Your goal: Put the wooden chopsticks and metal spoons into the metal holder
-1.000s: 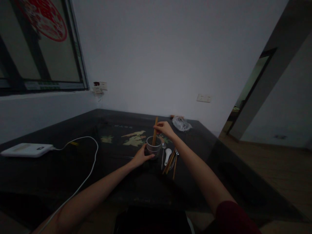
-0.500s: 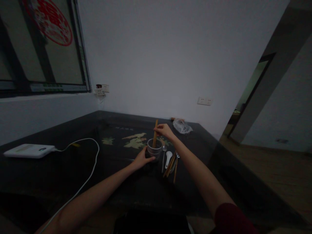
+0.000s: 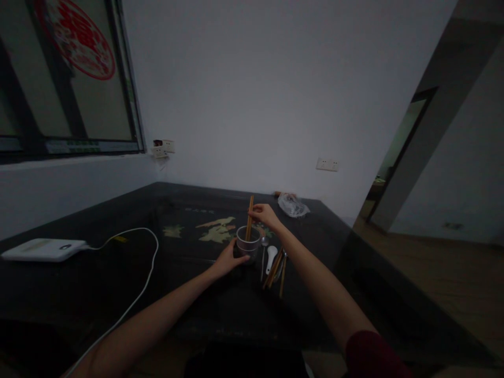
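Observation:
A round greyish container stands on the dark table, and my left hand is wrapped round its left and near side. My right hand pinches the upper part of a pair of wooden chopsticks. Their lower ends are inside the container, and their tips are hidden. Just right of it lie a metal spoon, a white soup spoon and several loose chopsticks, partly overlapping more cutlery that I cannot make out.
A crumpled clear plastic bag lies at the table's back right. On the left, a white flat device has a white cable running to the table's near edge, by my left forearm. The wall bounds the table's far side.
The camera view has shifted slightly. Both hands keep their grips, and the chopsticks still stand in the container with hardly any movement.

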The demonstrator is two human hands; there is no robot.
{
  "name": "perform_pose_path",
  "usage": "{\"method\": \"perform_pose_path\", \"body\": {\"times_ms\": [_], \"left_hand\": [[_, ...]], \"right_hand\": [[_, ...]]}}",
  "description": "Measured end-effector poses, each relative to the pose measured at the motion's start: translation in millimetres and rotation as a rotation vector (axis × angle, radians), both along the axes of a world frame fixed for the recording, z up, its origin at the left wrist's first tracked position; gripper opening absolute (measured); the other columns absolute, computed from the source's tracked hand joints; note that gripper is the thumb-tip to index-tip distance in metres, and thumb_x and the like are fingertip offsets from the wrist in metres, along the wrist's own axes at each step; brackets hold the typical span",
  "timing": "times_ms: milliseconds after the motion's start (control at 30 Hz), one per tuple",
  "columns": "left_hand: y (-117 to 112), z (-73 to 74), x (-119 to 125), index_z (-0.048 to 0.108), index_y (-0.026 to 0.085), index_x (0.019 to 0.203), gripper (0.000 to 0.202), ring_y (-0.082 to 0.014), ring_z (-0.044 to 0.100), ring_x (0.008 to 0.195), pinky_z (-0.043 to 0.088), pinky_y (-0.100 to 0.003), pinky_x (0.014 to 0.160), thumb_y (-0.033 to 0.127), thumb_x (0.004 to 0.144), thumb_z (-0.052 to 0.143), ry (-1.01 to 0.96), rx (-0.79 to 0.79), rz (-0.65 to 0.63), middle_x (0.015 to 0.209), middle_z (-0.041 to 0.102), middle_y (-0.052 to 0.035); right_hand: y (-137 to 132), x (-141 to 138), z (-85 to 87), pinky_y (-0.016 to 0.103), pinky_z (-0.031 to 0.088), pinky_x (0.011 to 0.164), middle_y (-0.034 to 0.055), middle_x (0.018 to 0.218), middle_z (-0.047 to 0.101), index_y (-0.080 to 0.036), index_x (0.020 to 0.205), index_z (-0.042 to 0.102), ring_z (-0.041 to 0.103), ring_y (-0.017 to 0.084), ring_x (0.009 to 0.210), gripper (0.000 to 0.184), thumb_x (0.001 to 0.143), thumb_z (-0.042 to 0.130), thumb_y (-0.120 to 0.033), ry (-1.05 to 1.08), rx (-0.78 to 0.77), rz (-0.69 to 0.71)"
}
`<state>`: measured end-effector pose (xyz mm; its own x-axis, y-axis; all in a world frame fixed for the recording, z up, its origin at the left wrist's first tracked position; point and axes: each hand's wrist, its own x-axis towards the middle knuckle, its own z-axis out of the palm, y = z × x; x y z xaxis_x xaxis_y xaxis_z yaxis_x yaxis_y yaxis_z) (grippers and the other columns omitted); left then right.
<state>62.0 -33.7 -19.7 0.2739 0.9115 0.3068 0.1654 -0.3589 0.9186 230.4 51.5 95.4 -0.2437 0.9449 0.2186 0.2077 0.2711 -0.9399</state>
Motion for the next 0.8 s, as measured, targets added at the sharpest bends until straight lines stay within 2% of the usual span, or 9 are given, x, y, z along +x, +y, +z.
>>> {"method": "perform_pose_path", "body": {"times_ms": [233, 500, 633, 800], "left_hand": [[1, -1.2, 0, 0.043, 0.014, 0.124, 0.071, -0.0275, 0.054, 0.117, 0.039, -0.043, 0.102, 0.033, 0.064, 0.076, -0.040, -0.021, -0.030, 0.127, 0.055, -0.0168], [-7, 9.5, 2, 0.042, 0.017, 0.123, 0.067, -0.0271, 0.054, 0.117, 0.038, -0.046, 0.103, 0.033, 0.066, 0.074, -0.002, -0.019, -0.019, 0.127, 0.056, -0.0139], [-5, 6.7, 2, 0.040, 0.016, 0.126, 0.071, -0.0283, 0.051, 0.120, 0.036, -0.046, 0.105, 0.034, 0.065, 0.074, 0.032, -0.018, 0.006, 0.129, 0.053, -0.0157], [-1, 1.0, 0, 0.037, 0.015, 0.129, 0.077, -0.0282, 0.047, 0.124, 0.035, -0.045, 0.106, 0.036, 0.065, 0.075, 0.044, -0.008, 0.031, 0.134, 0.047, -0.0179]], "right_hand": [[-11, 12, 0.8, 0.019, 0.050, 0.047, 0.0040, 0.066, 0.069, -0.010, 0.096, 0.063, 0.061, 0.010, 0.049, 0.022, 0.077, 0.068, -0.021, -0.044, 0.079, -0.056], [-46, 54, -6.0, 0.020, 0.049, 0.051, 0.0036, 0.072, 0.069, -0.014, 0.088, 0.066, 0.063, 0.012, 0.058, 0.017, 0.077, 0.064, -0.028, -0.056, 0.182, -0.156], [-78, 87, -24.1, 0.024, 0.049, 0.055, 0.0044, 0.069, 0.068, -0.014, 0.082, 0.066, 0.062, 0.014, 0.059, 0.026, 0.076, 0.061, -0.038, -0.075, 0.234, -0.210], [-104, 122, -61.7, 0.026, 0.048, 0.053, 0.0056, 0.065, 0.067, -0.014, 0.074, 0.064, 0.061, 0.016, 0.056, 0.031, 0.072, 0.059, -0.045, -0.012, 0.143, -0.318]]}}
